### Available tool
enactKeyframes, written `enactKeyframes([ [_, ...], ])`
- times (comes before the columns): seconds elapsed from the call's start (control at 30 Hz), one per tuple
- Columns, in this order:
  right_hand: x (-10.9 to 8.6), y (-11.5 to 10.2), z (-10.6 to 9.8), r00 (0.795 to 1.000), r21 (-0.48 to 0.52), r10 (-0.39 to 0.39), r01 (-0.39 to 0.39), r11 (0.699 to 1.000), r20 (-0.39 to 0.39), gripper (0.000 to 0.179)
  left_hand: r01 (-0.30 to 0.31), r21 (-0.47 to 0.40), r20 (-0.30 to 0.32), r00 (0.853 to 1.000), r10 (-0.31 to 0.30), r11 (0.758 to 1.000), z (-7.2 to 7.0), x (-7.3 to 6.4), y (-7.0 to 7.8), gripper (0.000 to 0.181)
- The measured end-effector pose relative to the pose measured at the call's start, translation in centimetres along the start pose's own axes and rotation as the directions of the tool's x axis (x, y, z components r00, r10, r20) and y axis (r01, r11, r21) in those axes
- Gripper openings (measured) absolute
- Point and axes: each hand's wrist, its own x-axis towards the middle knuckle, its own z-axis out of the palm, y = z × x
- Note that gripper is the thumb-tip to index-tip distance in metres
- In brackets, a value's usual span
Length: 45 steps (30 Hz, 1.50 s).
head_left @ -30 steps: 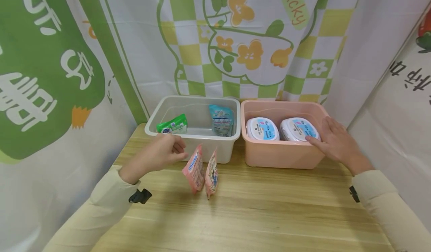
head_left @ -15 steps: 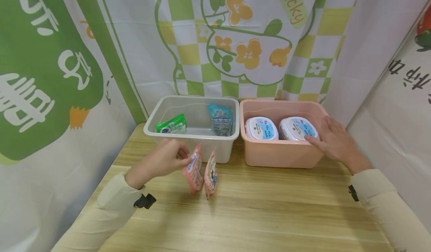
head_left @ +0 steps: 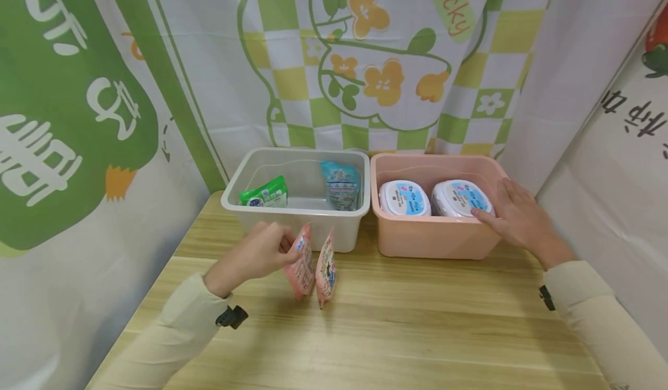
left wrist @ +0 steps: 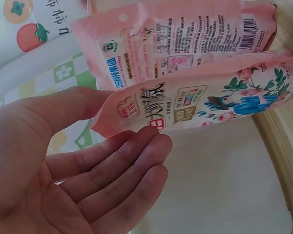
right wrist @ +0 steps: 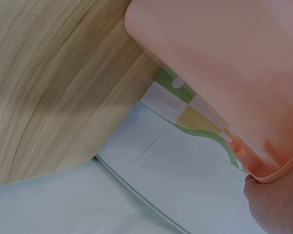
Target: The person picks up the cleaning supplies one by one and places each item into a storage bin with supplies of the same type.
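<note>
My left hand (head_left: 261, 251) pinches the upper edge of a pink packet (head_left: 301, 268) between thumb and fingers. Upright on the table, that packet shows a floral print and a bird in the left wrist view. A second pink packet (head_left: 326, 271) stands just to its right, a small gap between them; printed text and a barcode cover its side (left wrist: 185, 44). My right hand (head_left: 527, 222) holds the right rim of the pink bin (head_left: 438, 239), thumb over the inside and fingers along the outside. Two white tubs with blue lids (head_left: 405, 199) sit in this bin.
A grey bin (head_left: 334, 228) stands left of the pink one, close against it. In it lie a green packet (head_left: 266, 193) and a blue pouch (head_left: 341, 184). Printed curtains (head_left: 386, 88) hang behind and at both sides of the wooden table (head_left: 407, 332).
My left hand has moved right to the nearer pink packet and now pinches its top edge. The right hand stays on the pink bin's rim.
</note>
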Motion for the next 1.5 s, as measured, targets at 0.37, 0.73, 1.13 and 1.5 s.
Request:
enactKeyframes([
  [0.37, 0.1, 0.0, 0.1, 1.0, -0.005, -0.002, 0.002, 1.0, -0.006, 0.102, 0.042, 0.004, -0.031, 0.999, -0.042, 0.999, 1.5, -0.1, 0.2, 0.011],
  [0.73, 0.2, 0.2, 0.3, 1.0, -0.008, -0.005, 0.005, 1.0, -0.011, 0.101, 0.086, 0.003, -0.059, 0.995, -0.086, 0.996, 2.7, 0.2, -0.4, 0.011],
  [1.13, 0.1, 0.2, 0.2, 1.0, -0.001, 0.006, -0.006, 1.0, -0.009, 0.099, 0.099, -0.005, -0.098, 0.99, -0.099, 0.995, 3.1, 0.3, -0.6, 0.006],
  [1.5, 0.0, 0.1, 0.2, 1.0, 0.004, 0.0, 0.0, 1.0, -0.013, 0.099, 0.078, -0.022, -0.107, 0.991, -0.08, 0.997, 3.0, 0.3, -0.7, 0.006],
])
